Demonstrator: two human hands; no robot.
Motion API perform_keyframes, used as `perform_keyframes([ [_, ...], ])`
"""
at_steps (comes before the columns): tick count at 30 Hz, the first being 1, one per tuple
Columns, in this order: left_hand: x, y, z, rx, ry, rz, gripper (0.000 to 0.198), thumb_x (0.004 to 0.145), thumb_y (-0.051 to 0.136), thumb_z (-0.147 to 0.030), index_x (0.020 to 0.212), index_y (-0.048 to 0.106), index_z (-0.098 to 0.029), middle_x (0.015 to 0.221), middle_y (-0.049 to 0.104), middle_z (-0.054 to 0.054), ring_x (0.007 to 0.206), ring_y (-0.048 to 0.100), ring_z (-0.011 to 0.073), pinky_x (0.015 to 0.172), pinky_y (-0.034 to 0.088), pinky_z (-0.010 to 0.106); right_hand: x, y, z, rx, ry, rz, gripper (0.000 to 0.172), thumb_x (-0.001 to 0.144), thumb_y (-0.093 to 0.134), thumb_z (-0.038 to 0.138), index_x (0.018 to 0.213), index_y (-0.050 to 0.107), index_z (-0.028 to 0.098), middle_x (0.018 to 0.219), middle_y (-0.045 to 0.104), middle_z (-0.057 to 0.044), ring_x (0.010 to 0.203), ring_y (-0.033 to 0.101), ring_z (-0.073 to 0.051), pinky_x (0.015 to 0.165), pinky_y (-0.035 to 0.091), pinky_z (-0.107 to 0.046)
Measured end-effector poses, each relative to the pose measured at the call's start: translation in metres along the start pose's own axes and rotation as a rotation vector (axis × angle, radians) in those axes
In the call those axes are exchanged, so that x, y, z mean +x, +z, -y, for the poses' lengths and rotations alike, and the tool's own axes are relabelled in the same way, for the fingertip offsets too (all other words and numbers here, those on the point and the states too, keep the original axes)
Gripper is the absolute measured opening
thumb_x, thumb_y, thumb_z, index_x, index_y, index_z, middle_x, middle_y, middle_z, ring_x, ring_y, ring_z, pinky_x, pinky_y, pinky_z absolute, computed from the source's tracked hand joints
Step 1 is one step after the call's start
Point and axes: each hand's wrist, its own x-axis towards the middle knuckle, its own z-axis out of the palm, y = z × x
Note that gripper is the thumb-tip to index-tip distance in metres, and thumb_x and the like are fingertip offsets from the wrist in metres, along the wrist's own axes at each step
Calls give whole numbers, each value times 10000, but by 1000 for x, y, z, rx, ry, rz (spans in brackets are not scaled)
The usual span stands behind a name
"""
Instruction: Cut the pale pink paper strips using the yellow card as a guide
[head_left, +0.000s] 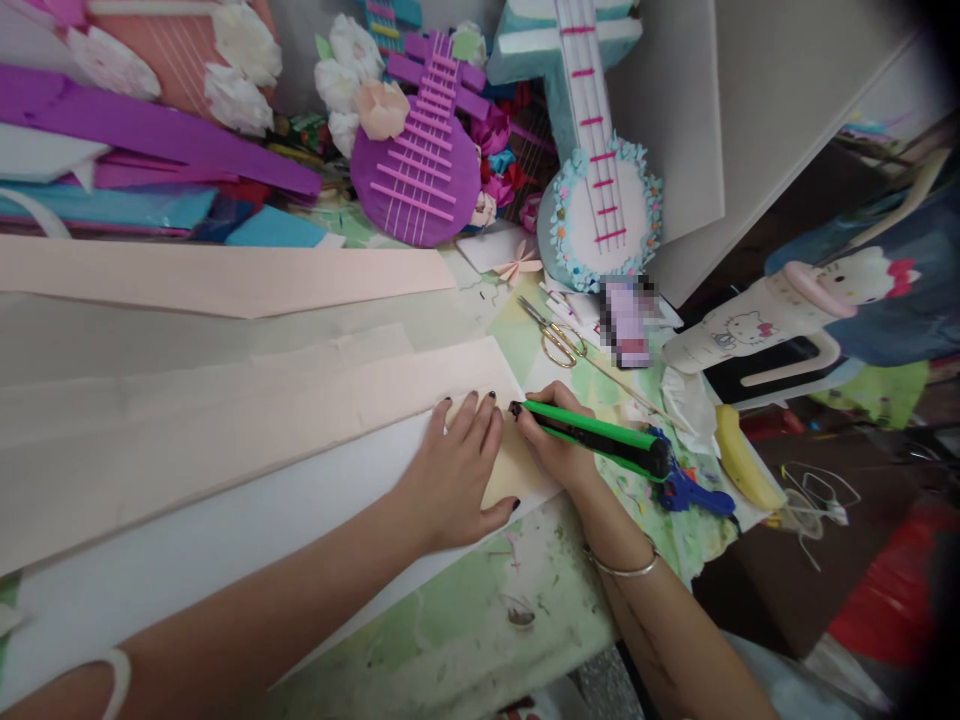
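My left hand (457, 475) lies flat with fingers spread, pressing on a pale peach paper strip (375, 395) and the white sheet (300, 510) beneath it. Close to its fingertips, my right hand (559, 435) is closed around a green and black utility knife (600, 430). The knife slants across the hand, its front end near the sheets' right end; I cannot make out the blade. A small yellowish patch (510, 470) shows between the two hands. Gold-handled scissors (555, 335) lie just beyond my right hand.
A blue plastic tool (686, 488) and a yellow banana-shaped item (742, 460) lie at right, near a white tumbler (750, 315). Behind stand a purple instrument model (420, 180) and a pale blue one (600, 215). Another peach strip (225, 275) lies farther back on the green table cover (480, 600).
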Motion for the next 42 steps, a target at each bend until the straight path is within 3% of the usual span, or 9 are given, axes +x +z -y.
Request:
perform_keyframes([
  [42,-1,3,1,6,6,-12,833,857,404,-618,1431,369,-16,1522,278,249,1402,220,421,1111,130,596,-4,2,-2,-19,-3,-30,149,768,628,352,769,543,230,653,665,28,554,604,-143,576,452,-246],
])
